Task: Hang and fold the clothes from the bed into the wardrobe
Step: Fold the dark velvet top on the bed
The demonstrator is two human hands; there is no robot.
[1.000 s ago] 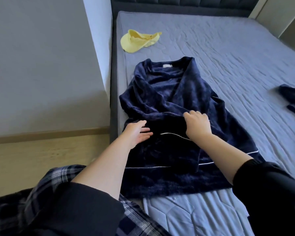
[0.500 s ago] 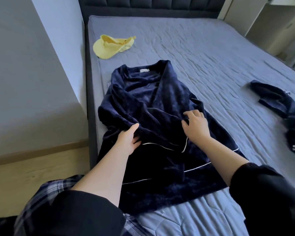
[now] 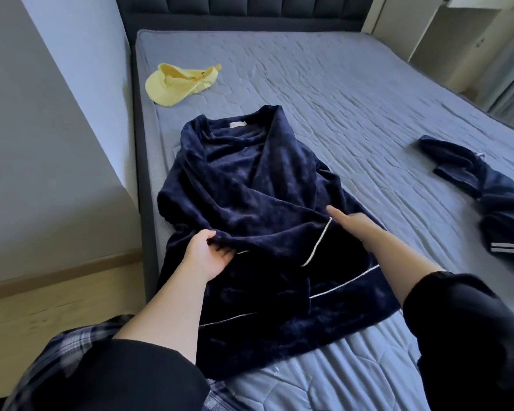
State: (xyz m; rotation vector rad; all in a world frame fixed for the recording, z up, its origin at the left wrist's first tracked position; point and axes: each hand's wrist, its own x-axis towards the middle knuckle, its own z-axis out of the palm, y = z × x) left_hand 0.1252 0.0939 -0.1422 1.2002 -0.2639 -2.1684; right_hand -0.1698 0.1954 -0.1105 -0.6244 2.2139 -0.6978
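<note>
Working a navy robe (image 3: 250, 203), spread on the bed (image 3: 339, 99) under both hands. Looks plush, limp and heavy, likely to sag; best taken at the collar or shoulders, beyond both hands. Grips a bunched fold with the left hand (image 3: 208, 258), fingers curled round it; lays the right hand (image 3: 356, 226) flat on the cloth, fingers straight, holding nothing. Yellow cap (image 3: 178, 84) far beyond the left hand, dark garment (image 3: 493, 209) well outside the right.

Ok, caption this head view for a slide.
Left hand grips a fold of the navy robe on the bed; right hand rests flat on it.
</note>
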